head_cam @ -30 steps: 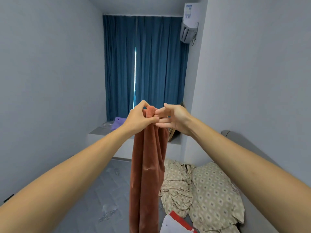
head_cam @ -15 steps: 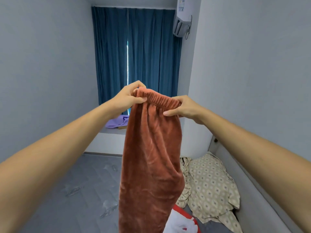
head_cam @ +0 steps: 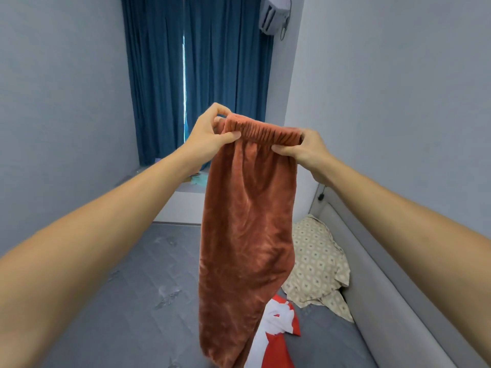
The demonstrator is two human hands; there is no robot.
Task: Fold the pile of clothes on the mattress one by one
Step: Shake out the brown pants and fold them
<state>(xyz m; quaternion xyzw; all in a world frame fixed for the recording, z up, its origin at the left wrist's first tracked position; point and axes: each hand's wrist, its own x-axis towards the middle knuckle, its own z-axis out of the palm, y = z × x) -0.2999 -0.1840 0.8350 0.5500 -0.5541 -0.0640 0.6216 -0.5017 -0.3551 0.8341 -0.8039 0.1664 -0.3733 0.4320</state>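
A pair of rust-orange velvet trousers (head_cam: 247,235) hangs in the air in front of me, waistband up. My left hand (head_cam: 210,131) pinches the left end of the elastic waistband. At the waistband's right end my right hand (head_cam: 303,150) pinches it too. The legs dangle down over the grey mattress (head_cam: 119,301). Behind the trousers lies a red and white garment (head_cam: 279,330) on the mattress, partly hidden. A beige patterned cloth (head_cam: 316,264) is crumpled at the mattress's right side.
A grey padded bed frame (head_cam: 377,288) runs along the right wall. Blue curtains (head_cam: 196,75) hang at the far end above a low ledge (head_cam: 183,200) with small items. An air conditioner (head_cam: 273,17) is mounted top right. Grey walls close in on both sides.
My hands have drawn apart along the waistband, spreading the bunched trousers out flat. The view has tilted lower and the trousers hang wider.
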